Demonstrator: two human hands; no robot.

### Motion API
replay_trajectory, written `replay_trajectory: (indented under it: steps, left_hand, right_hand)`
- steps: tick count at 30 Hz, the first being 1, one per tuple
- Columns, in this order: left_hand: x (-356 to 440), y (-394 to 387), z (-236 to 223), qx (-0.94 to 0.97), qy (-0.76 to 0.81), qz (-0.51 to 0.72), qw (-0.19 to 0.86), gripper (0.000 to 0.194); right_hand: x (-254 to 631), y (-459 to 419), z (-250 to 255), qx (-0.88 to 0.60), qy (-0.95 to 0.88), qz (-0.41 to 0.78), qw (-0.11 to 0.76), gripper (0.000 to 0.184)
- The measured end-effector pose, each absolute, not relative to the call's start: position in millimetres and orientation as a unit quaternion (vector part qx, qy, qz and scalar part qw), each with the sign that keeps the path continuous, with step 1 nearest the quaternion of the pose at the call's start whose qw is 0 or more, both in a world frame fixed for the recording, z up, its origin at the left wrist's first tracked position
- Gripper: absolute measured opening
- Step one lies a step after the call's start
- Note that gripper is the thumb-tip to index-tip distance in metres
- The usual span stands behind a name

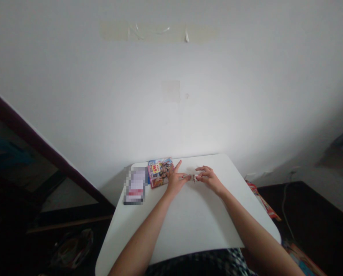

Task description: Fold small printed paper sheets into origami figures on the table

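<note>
Between my hands, over the far middle of the white table (194,218), is a small pale piece with dark marks (193,178); it is too small to name. My left hand (176,181) meets its left side with fingers pinched, while one finger points up and away. On the other side, my right hand (211,180) pinches the piece's right end between thumb and finger, its other fingers loosely bent. Beside and partly behind my left hand lies a colourful printed booklet or packet (159,174) with yellow lettering.
A blurred-out flat item, likely screen-like (135,186), lies at the table's left edge. The white wall (171,122) meets the table's far side. Red printed material (262,199) sits beyond the right edge, near a cable (284,207). A dark-framed panel (45,142) leans at left.
</note>
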State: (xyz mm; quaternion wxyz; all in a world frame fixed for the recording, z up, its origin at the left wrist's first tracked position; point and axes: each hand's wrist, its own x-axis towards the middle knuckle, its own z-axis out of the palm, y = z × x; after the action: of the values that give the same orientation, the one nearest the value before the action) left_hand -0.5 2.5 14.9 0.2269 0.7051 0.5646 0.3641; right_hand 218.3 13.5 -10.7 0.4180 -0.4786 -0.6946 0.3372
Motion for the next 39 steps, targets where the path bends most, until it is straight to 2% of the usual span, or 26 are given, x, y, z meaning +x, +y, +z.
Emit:
replay_trajectory:
  steps: [6,15,22,32,39]
  left_hand:
    - [-2,5,12,0.700,0.565,0.369,0.233,0.010]
    - [-1,4,16,0.693,0.564,0.371,0.252,0.015]
    - [-3,3,20,0.697,0.562,0.366,0.255,0.018]
    - [-4,4,20,0.670,0.569,0.396,0.265,0.012]
    - [-5,7,17,0.673,0.570,0.399,0.253,0.009]
  right_hand:
    - [215,9,-9,-0.489,-0.704,0.312,0.410,0.035]
    - [215,10,-8,-0.478,-0.709,0.313,0.412,0.037]
    - [216,7,-1,-0.483,-0.700,0.336,0.406,0.033]
    - [215,7,6,-0.487,-0.682,0.351,0.418,0.044]
    - [218,7,6,-0.486,-0.678,0.366,0.413,0.043]
